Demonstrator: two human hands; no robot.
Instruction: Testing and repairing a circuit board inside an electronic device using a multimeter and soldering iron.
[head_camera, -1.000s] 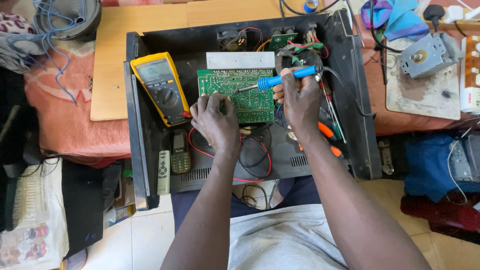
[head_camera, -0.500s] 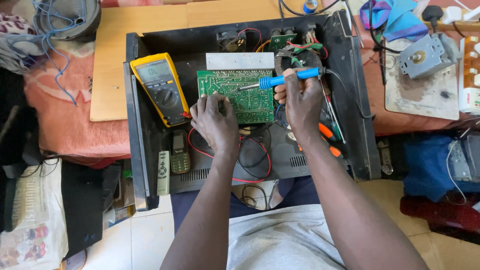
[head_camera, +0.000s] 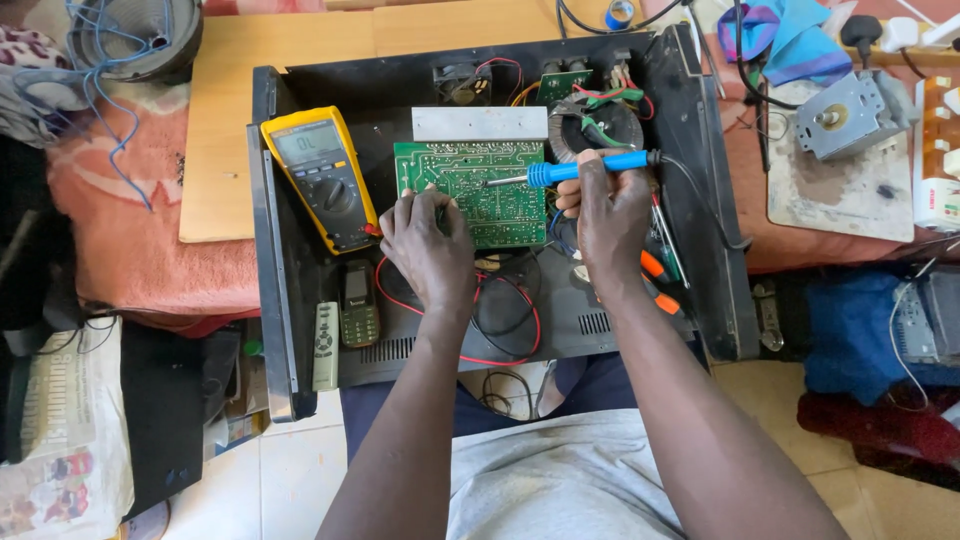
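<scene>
— Inside the black chassis (head_camera: 300, 330), what is pinned by the left hand (head_camera: 428, 245)?
— The green circuit board (head_camera: 472, 190), fingers curled, perhaps on something thin.
— And rightward?
— The blue soldering iron (head_camera: 585, 168) is gripped by the right hand (head_camera: 612, 215), lying crosswise, tip pointing left onto the board.

The right hand (head_camera: 612, 215) grips a blue soldering iron (head_camera: 585, 168), tip pointing nine o'clock onto the green circuit board (head_camera: 472, 190); the left hand (head_camera: 428, 245) steadies it.
</scene>
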